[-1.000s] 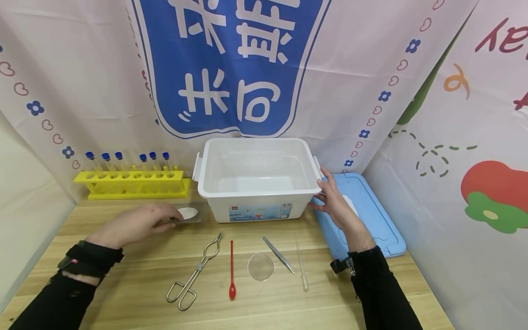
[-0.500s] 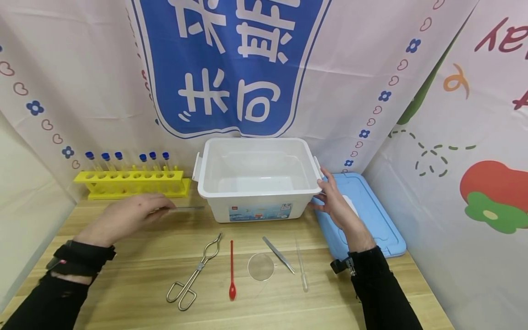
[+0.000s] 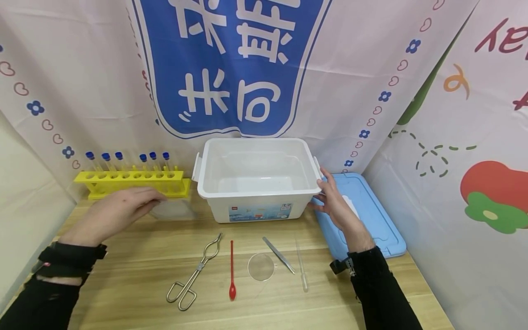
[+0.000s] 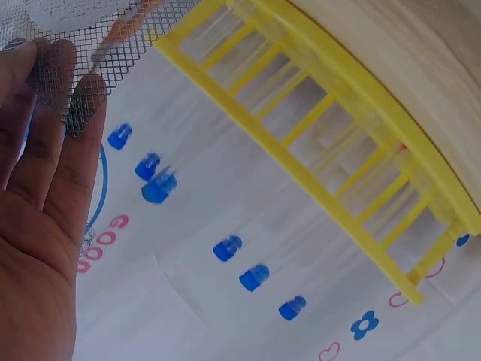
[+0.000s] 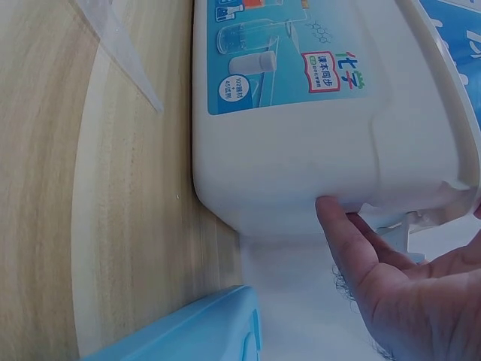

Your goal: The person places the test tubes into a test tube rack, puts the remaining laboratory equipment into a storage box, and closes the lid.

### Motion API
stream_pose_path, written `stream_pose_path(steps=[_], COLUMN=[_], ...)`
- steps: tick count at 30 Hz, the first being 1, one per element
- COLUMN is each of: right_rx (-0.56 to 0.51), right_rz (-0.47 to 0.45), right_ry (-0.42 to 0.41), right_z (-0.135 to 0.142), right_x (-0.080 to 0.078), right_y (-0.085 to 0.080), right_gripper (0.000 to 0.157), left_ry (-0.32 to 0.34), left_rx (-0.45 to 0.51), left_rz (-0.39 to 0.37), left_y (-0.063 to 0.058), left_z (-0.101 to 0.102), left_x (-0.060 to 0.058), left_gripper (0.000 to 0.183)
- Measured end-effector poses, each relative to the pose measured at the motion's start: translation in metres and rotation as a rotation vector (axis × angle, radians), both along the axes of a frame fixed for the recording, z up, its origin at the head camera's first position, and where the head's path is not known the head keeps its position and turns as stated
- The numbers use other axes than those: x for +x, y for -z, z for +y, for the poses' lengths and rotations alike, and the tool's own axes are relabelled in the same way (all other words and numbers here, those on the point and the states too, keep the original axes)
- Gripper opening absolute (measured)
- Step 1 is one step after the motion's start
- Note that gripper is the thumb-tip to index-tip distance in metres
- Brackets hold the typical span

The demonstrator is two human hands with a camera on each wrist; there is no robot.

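Shifting left, the wire gauze, pinched by the left hand, tilts by the yellow rack — now farther from the tub, where the right hand rests, fingers spread.

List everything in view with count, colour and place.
Table: one, wood-toned, across the foreground
Bin: one, white, back centre
Backdrop: one, white-and-blue, behind bin
Side panels: two, pale, left and right
Lid: one, blue, right of bin
Patch: one, white, on lid, partly hidden
Rack: one, yellow, back left
Tubes: six, clear, blue-capped, in rack
Tongs: one, silver, front left
Spoon: one, red, right of tongs
Disc: one, clear, right of spoon
Tweezers: one, silver, beside disc
Dropper: one, clear, beside tweezers
Mesh: one, grey, before rack
Sleeves: two, black, both arms
Wristbands: two, black, worn
Left hand: one, pinching mesh
Right hand: one, against bin
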State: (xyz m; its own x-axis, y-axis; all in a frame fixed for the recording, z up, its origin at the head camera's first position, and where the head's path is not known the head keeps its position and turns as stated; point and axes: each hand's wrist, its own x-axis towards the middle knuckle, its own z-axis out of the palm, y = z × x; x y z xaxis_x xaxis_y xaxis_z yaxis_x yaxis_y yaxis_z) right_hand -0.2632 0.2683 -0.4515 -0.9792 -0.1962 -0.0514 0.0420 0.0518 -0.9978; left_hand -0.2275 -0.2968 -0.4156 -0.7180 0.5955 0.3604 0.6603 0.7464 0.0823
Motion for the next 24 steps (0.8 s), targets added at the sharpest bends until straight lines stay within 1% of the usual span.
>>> stream_pose_path(steps=[6,11,14,17,21,24], right_rx=[-0.001,-0.012,-0.023,-0.038,-0.048,-0.054], right_rz=[0.008,0.015,0.01,0.0,-0.014,-0.025], right_ry=[-0.003,-0.014,-0.02,-0.024,-0.023,-0.02], right_z=[-0.005,-0.011,-0.016,-0.02,-0.025,-0.028], right_x=[0.001,0.003,0.004,0.005,0.007,0.008], right_y=[0.001,0.002,0.002,0.001,-0.001,-0.002], right_gripper=[0.072,0.074,0.072,0.07,0.07,0.072], left_ry=[-0.017,-0.043,-0.075,-0.124,-0.193,-0.227], left_rx=[0.008,0.048,0.078,0.1,0.122,0.135], left_rz=[0.085,0.164,0.184,0.191,0.22,0.258], left_y=[-0.011,-0.022,-0.03,-0.038,-0.049,-0.057], left_z=[-0.01,-0.021,-0.027,-0.03,-0.03,-0.027], left_x=[0.003,0.006,0.009,0.014,0.02,0.024], left_gripper=[0.048,0.044,0.04,0.039,0.037,0.034])
